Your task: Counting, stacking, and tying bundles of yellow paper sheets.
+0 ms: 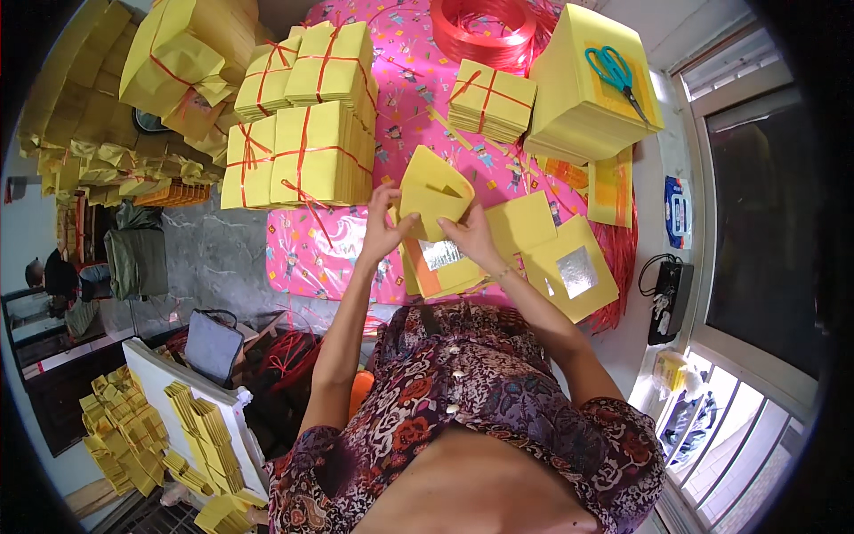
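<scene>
In front of me, above the pink table cover, a folded yellow paper sheet is gripped between my two hands. My left hand pinches its left edge, thumb on the near face. My right hand clasps the lower right side, thumb also on the front. The sheet's top layers gape apart, leaving a dark gap. Just below lie more yellow sheets, one with a silver foil patch and an orange strip. To the right, another yellow sheet carries a silver foil square.
Bundles of yellow paper tied with red ribbon stand at the back left. A smaller tied bundle sits beyond my hands. Teal-handled scissors rest on a tall yellow stack, beside a red ribbon coil. A window is at right.
</scene>
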Motion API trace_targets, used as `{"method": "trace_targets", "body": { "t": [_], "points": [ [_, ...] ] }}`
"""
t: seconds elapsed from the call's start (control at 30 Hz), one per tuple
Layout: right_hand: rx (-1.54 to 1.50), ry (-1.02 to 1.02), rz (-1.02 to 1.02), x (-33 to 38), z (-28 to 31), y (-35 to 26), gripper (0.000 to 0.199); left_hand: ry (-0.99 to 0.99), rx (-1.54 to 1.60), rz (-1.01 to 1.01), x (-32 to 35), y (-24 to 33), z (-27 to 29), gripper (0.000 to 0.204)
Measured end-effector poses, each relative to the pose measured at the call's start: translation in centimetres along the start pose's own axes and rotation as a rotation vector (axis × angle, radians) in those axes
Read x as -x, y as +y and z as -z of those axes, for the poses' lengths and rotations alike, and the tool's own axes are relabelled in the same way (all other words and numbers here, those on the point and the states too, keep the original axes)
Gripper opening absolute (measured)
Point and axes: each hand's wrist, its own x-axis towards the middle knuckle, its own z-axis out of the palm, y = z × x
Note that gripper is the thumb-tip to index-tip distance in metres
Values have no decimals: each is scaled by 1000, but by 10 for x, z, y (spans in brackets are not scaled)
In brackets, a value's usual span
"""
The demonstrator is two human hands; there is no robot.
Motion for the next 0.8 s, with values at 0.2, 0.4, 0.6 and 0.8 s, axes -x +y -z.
{"method": "trace_targets", "body": {
  "t": [0.2, 0.4, 0.6, 0.8],
  "points": [
    [335, -180, 72, 15, 37, -23, 53, 21, 158, -22, 13, 32, -22, 104],
    [353, -279, 20, 32, 42, -14, 58, -43, 280, 56, 40, 6, -44, 66],
    [222, -303, -61, 40, 54, -3, 62, -85, 588, 289, 49, 17, -42, 27],
    [-50, -149, -269, 40, 43, -33, 48, -65, 830, 594, 50, 45, -47, 44]
  ]
}}
